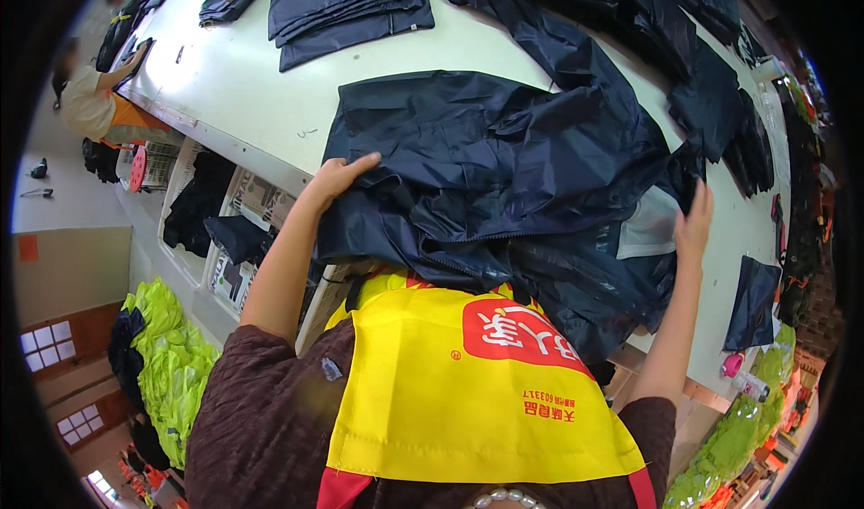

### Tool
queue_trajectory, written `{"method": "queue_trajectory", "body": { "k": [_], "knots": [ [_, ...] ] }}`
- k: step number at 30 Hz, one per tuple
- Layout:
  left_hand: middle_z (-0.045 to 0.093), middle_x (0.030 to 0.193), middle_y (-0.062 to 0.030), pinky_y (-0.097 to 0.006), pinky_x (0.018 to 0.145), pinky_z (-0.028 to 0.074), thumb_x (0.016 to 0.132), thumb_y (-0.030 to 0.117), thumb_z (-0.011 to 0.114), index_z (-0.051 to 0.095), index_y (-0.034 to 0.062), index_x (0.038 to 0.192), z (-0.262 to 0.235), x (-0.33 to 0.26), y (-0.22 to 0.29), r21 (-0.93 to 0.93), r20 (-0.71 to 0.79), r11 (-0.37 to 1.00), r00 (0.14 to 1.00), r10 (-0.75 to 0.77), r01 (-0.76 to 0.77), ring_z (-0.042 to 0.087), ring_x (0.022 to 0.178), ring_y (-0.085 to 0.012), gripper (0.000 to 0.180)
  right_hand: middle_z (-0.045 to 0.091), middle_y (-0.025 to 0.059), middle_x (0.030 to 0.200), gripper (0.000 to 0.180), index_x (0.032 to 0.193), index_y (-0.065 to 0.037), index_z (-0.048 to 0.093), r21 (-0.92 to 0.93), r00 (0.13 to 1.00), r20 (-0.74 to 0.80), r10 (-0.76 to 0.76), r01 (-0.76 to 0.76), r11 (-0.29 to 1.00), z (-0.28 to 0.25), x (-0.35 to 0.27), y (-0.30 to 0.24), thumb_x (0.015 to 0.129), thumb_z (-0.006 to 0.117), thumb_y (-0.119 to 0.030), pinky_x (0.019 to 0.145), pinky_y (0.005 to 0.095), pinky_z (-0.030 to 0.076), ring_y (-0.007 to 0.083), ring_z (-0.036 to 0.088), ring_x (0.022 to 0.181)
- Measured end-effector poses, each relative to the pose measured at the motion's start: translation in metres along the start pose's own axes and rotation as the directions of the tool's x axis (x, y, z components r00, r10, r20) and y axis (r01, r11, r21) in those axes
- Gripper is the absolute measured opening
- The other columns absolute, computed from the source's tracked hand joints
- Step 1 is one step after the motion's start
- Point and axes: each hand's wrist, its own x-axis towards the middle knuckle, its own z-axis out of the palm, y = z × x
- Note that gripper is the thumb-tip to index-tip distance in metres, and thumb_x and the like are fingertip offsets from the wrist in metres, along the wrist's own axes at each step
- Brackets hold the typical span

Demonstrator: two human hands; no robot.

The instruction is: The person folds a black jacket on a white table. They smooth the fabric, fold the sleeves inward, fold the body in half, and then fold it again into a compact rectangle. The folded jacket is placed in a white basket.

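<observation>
A dark navy jacket (504, 158) of thin, slightly shiny cloth lies spread and rumpled over the near side of the table, with a zipper running along its near part. My left hand (337, 183) grips its left edge, thumb on top of the cloth and the other fingers largely hidden. At the right, my right hand (693, 224) is closed on a raised fold of the same jacket. Beside that hand a whitish patch (650, 225) shows among the dark cloth. The jacket's near part hangs over the table edge against my yellow apron (477, 392).
The white table (225, 68) carries a stack of folded dark garments (351, 9) at the far side and more dark garments (711, 95) at the right. Crates (220, 252) stand below its left edge. Bright green garments (166, 356) lie at lower left. Another person (103, 104) works far left.
</observation>
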Motion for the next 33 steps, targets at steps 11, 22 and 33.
{"method": "queue_trajectory", "body": {
  "k": [11, 22, 33],
  "knots": [
    [0.065, 0.091, -0.0067, -0.026, 0.076, 0.048, 0.086, 0.034, 0.064, 0.063, -0.0005, 0.107, -0.169, 0.071, 0.174, -0.062, -0.712, 0.505, 0.393, 0.582, -0.861, 0.061, 0.084, -0.0159, 0.041, 0.06, 0.0176, 0.114, 0.046, 0.122, -0.006, 0.055, 0.073, 0.975, -0.193, -0.107, 0.123, 0.99, 0.042, 0.101, -0.059, 0.079, 0.044, 0.005, 0.085, 0.0359, 0.048, 0.0338, 0.059, 0.102],
    [0.065, 0.087, -0.0204, -0.039, 0.072, 0.048, 0.079, 0.049, 0.062, 0.065, -0.0011, 0.09, -0.117, 0.126, 0.043, 0.354, -0.404, 0.895, 0.818, 0.409, -0.273, 0.063, 0.083, -0.0315, 0.051, 0.051, 0.0204, 0.125, 0.028, 0.113, -0.001, 0.058, -0.056, 0.966, 0.259, 0.008, 0.007, 0.998, 0.059, 0.031, -0.124, 0.086, 0.053, -0.008, 0.095, 0.0391, 0.041, 0.0361, 0.049, 0.113],
    [0.067, 0.09, -0.0174, -0.034, 0.079, 0.047, 0.084, 0.047, 0.057, 0.066, -0.0022, 0.1, -0.049, 0.073, -0.02, -0.204, -0.419, 0.923, 0.881, 0.22, -0.328, 0.064, 0.086, -0.0277, 0.052, 0.058, 0.0155, 0.092, 0.033, 0.108, -0.003, 0.053, 0.614, 0.775, 0.384, -0.502, 0.192, 0.765, 0.102, 0.065, -0.402, 0.08, 0.063, -0.018, 0.076, 0.0419, 0.049, 0.033, 0.058, 0.09]
  ]
}}
